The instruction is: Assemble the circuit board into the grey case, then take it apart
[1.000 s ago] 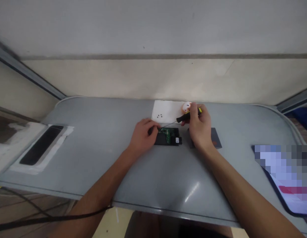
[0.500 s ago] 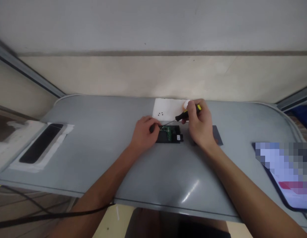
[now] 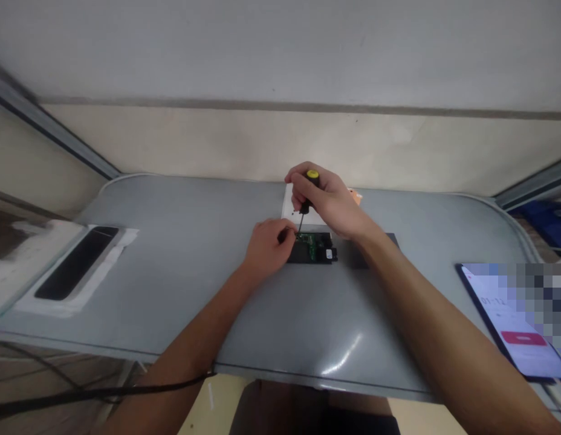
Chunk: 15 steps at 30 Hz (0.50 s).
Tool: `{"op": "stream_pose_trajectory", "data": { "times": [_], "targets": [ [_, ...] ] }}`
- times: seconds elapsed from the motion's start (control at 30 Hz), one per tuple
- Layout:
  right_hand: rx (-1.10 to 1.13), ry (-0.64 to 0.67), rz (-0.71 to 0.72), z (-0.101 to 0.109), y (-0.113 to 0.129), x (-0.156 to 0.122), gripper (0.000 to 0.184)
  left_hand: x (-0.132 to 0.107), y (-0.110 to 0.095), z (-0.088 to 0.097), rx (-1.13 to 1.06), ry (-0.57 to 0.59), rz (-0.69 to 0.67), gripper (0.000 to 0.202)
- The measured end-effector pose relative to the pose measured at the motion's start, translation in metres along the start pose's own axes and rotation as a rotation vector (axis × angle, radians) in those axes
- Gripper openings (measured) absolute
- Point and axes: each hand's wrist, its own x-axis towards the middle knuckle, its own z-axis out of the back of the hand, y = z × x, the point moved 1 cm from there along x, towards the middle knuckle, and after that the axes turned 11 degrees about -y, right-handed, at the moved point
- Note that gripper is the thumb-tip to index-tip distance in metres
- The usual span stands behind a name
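A black screwdriver with a yellow end cap stands nearly upright in my right hand, whose fingers wrap its handle. Its thin shaft comes down to a green circuit board, close to my left fingertips. That board sits in an open black case lying on the table. My left hand is closed at the left end of the case, gripping it and covering that end. Behind the case is a white sheet, partly hidden by my right hand. A dark flat panel lies right of the case, under my right forearm.
A dark phone lies at the left on white paper. At the right is a tablet with its screen lit. A small orange object stands behind my right wrist. A black cable crosses the front left edge.
My right hand has swung left and up, tilting the screwdriver from a low slant to nearly upright. It now covers much of the white sheet. My left hand stays at the case.
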Motion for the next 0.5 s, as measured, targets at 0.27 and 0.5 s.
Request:
{"op": "stream_pose_trajectory", "data": {
  "times": [0.27,0.5],
  "targets": [
    [0.248,-0.226,-0.155,-0.003,-0.017,0.005,0.061,-0.001,0.003,-0.002,-0.009,0.001,0.01,0.021],
    [0.314,-0.185,-0.156,-0.002,-0.015,0.002,0.06,-0.002,0.003,0.001,-0.032,-0.009,0.001,0.022]
  ]
}}
